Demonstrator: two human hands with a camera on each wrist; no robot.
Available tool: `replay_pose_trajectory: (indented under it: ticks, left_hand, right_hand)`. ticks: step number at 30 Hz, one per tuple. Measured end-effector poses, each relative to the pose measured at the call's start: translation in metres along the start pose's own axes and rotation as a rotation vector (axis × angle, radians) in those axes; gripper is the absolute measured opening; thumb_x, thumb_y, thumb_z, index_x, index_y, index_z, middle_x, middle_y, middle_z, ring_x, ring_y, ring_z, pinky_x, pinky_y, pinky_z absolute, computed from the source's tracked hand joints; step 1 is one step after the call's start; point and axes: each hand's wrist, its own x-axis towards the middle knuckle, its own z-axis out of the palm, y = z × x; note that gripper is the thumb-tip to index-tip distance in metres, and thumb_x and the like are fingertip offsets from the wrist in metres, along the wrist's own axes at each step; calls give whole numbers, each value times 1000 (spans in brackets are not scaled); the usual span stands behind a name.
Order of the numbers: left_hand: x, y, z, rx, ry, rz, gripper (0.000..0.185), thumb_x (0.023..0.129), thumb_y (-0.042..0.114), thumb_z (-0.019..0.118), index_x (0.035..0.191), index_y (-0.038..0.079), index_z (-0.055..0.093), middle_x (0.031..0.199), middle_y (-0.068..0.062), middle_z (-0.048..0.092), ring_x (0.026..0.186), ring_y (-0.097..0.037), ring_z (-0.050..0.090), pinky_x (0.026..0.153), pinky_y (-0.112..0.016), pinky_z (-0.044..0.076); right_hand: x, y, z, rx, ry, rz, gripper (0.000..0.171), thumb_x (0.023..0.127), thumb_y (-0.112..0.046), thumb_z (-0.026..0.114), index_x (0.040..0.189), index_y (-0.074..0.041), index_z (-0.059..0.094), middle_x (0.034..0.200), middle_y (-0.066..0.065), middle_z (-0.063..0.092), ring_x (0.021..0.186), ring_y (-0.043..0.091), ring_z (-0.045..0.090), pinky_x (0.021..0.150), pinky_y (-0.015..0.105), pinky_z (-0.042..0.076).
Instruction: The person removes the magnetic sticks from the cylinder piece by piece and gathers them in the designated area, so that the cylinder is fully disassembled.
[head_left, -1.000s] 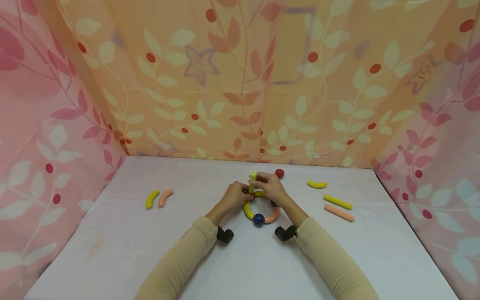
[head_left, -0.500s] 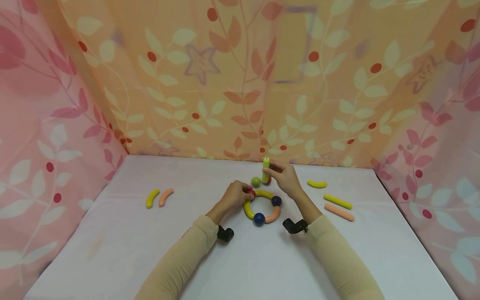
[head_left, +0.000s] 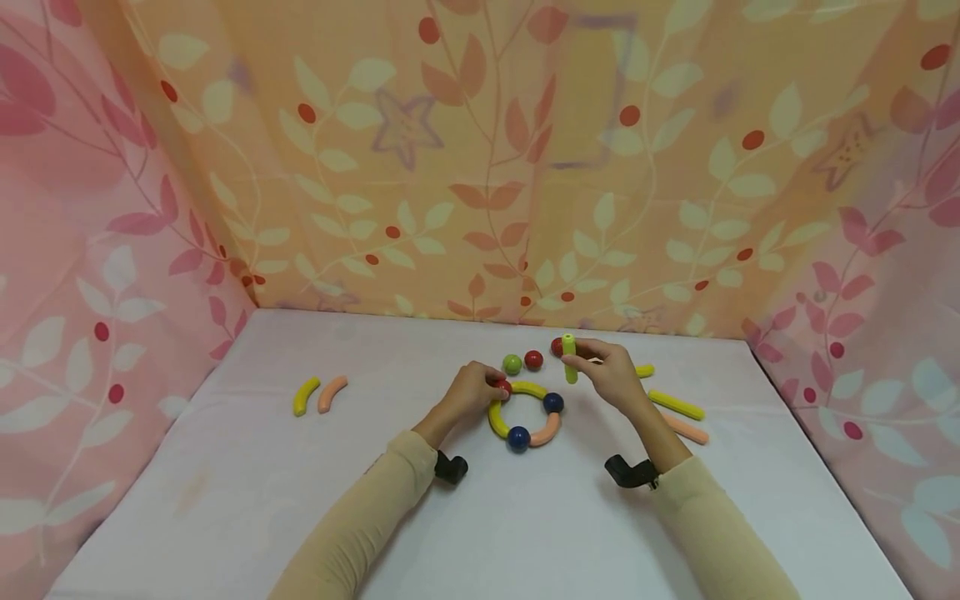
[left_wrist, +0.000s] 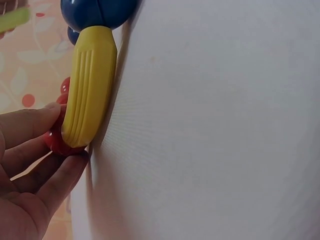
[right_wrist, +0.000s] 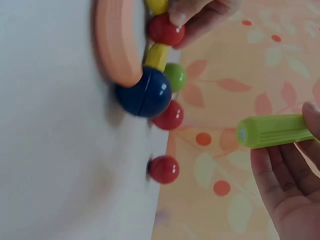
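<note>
The right hand (head_left: 611, 375) is pinching a green stick (head_left: 569, 358) upright above the table (head_left: 225, 500), just beyond and to the right of the ring (head_left: 522, 414) of curved pieces and balls. The left hand (head_left: 471, 393) is gripping the red ball (left_wrist: 59, 142) at the ring's far left, fingers curled round it. Behind the ring, 1 green ball (head_left: 512, 364) and 1 loose red ball (head_left: 533, 360) are lying close together.
</note>
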Motion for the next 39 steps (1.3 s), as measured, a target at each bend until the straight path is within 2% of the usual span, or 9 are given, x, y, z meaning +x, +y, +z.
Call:
replay_pose_trajectory:
  ticks: [5,12,17,21,25,31,33,35,39]
  left_hand:
    - [1,1,0,-22,-5,-21,31,86,12,74,115,3,70,107,-10,70,98,-21,58,93,-34,53]
    - [0,2,0,-17,4,-15,31,86,12,74,115,3,71,107,-10,71,99,-21,58,94,-35,52]
    - [1,1,0,-5,10,0,31,86,12,74,114,3,71,106,-10,71,97,-20,58,92,-34,52]
    - [1,0,0,5,7,1,30,85,13,75,114,3,71,105,-10,70,96,-20,57,90,-33,53]
    - [1,0,0,4,1,1,31,86,13,74,114,3,71,106,-10,70,96,-21,57,90,-33,53]
    - [0,1,0,1,-5,3,30,86,12,74,114,3,71,107,-10,70,97,-21,57,92,-34,53]
    - [0,2,0,0,-5,-8,31,86,12,74,115,3,71,108,-11,70,98,-22,57,94,-35,53]
    - [0,2,0,-2,-3,-19,31,85,12,74,115,3,71,110,-11,70,100,-23,57,95,-35,52]
    - [0,1,1,4,3,-24,31,85,12,75,115,4,71,112,-11,70,102,-23,57,97,-36,52]
  right_hand:
    - [-12,10,-14,-116,-29,3,38,91,-23,69,122,-2,66,107,17,72,98,31,67,85,43,56]
    - [-29,20,-35,-255,-108,1,36,90,-19,70,118,3,67,103,17,72,91,28,68,73,34,58]
    - [-41,29,-49,-380,-180,17,33,88,-15,71,114,5,68,92,11,72,84,22,65,65,26,52]
    - [-54,42,-58,-473,-222,33,30,87,-14,72,110,5,70,85,6,70,77,16,59,64,27,46]
    - [-65,56,-67,-565,-255,77,31,85,-13,71,108,7,70,81,7,64,73,17,51,64,31,43]
    - [-77,69,-76,-658,-333,180,22,81,-12,72,99,1,72,83,9,64,75,20,51,67,38,44]
    - [-79,70,-78,-688,-351,179,10,80,-12,73,87,-4,71,76,5,59,71,20,49,66,37,42]
    - [-81,70,-79,-716,-367,181,5,80,-12,73,82,-8,70,73,3,57,70,20,48,66,37,41]
    - [-83,72,-80,-745,-381,198,6,80,-13,74,80,-8,70,72,5,58,71,22,51,67,39,42]
